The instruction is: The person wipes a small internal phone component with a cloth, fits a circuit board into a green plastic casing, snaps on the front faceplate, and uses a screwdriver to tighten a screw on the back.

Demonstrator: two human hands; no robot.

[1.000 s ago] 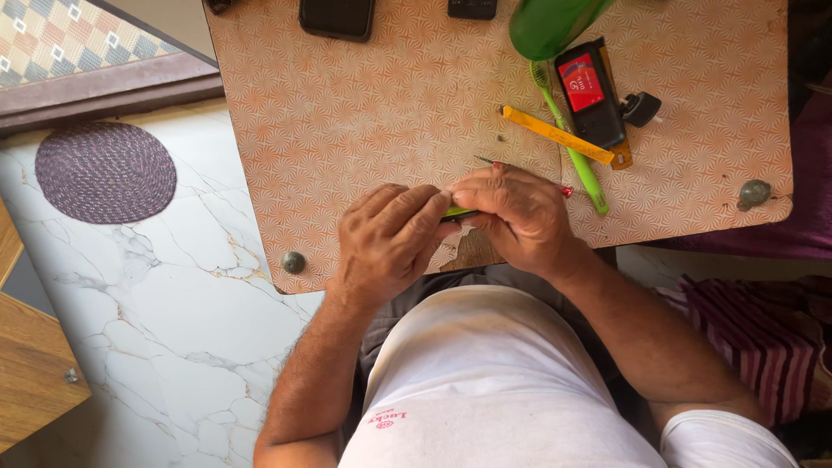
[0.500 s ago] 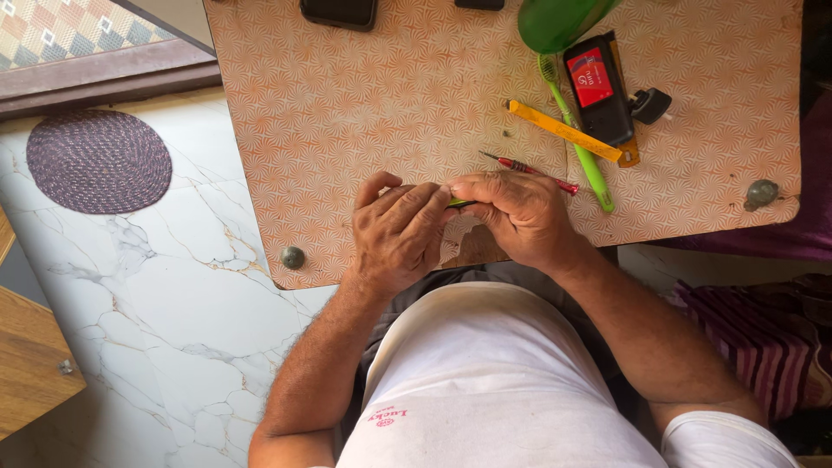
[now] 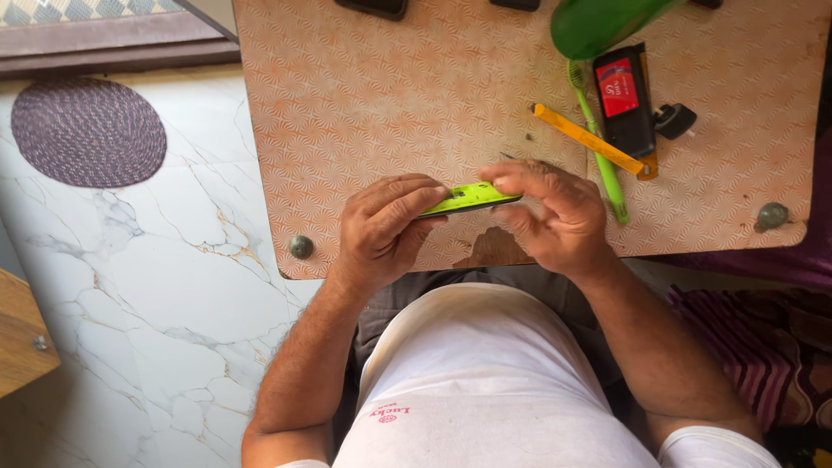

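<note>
Holding a flat lime-green piece (image 3: 468, 198) edge-on between both hands, just above the counter's (image 3: 364, 113) near edge. Left hand (image 3: 381, 227) pinching one end, grip closed on it; right hand (image 3: 555, 212) curling fingertips over the other end. Likely prying or fitting it; calling next for steady fingertip pressure. Leaving open counter ahead; yellow tool (image 3: 589, 139) and green brush (image 3: 598, 147) lying close at right.

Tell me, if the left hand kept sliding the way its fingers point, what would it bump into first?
The left hand points right, along the flat green piece it holds. Going straight on, it would probably meet the right hand first, gripping the piece's other end. Depth is hard to judge.
</note>
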